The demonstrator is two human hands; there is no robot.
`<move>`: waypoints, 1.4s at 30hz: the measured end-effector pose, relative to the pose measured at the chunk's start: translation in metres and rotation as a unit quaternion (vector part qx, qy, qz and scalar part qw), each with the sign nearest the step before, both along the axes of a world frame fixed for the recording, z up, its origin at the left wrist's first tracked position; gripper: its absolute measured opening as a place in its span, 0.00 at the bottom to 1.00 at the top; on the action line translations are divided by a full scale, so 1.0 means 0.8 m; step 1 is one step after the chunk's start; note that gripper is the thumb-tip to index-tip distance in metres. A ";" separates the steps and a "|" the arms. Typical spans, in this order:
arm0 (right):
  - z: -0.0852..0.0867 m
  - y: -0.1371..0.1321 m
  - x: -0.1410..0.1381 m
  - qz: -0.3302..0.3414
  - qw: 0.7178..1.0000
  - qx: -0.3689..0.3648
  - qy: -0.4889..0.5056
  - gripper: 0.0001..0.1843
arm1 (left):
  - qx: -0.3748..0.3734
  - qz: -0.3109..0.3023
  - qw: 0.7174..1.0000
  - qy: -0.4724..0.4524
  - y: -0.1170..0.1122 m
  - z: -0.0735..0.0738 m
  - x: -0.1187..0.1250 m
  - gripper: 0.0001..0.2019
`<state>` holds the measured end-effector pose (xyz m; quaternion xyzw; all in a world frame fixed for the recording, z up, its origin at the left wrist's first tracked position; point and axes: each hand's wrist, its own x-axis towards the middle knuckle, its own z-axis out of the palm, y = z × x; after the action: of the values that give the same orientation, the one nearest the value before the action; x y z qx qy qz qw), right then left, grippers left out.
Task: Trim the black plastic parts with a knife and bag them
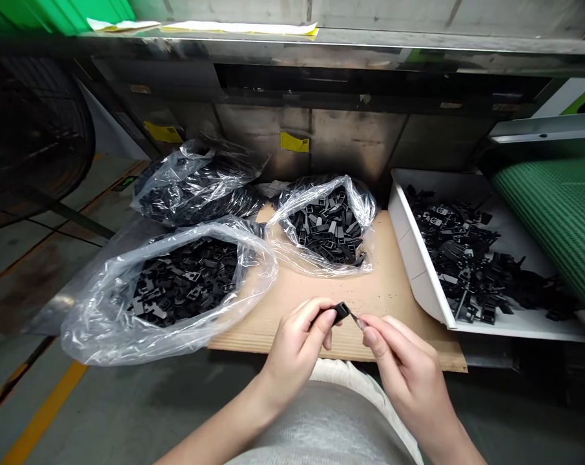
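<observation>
My left hand (299,339) is closed around a small black plastic part (341,312), with its hollow end facing right. My right hand (406,365) pinches a small pointed blade (358,320), whose tip reaches the open end of that part. Whether the tip touches it, I cannot tell. Both hands are over the front of a cardboard sheet (316,290). Beyond them stands an open clear plastic bag (277,242) of similar black pieces (328,223). To the left lies a larger open bag (99,329) filled with small black parts (186,278).
A white tray (418,278) with loose black parts (467,252) stands on the right, beside a green conveyor belt (549,200). Another bagged black bundle (195,184) lies behind at left. A metal ledge (370,55) crosses the back. A large fan (35,135) stands far left.
</observation>
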<state>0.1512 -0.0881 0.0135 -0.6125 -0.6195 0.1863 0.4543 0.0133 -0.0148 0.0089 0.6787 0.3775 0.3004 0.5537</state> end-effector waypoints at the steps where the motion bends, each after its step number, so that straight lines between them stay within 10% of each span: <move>1: 0.002 0.001 -0.002 0.003 1.000 -0.002 0.005 0.11 | 0.023 -0.002 1.000 0.004 -0.001 -0.001 0.000 0.07; 9: 0.008 0.005 -0.014 0.010 0.999 -0.040 0.002 0.10 | 0.154 0.014 0.988 0.007 -0.004 -0.006 -0.004 0.07; 32: -0.005 0.003 -0.010 -0.010 0.999 -0.016 -0.035 0.11 | 0.171 0.039 0.985 -0.010 -0.002 -0.009 0.000 0.08; 42: -0.024 0.020 0.020 -0.046 0.995 -0.089 0.030 0.13 | -0.049 -0.027 0.996 -0.076 -0.004 0.002 -0.002 0.09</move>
<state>0.1669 -0.0718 -0.0059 -0.6725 -0.5580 0.2378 0.4241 0.0115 -0.0179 0.0101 0.6361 0.3298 0.3173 0.6213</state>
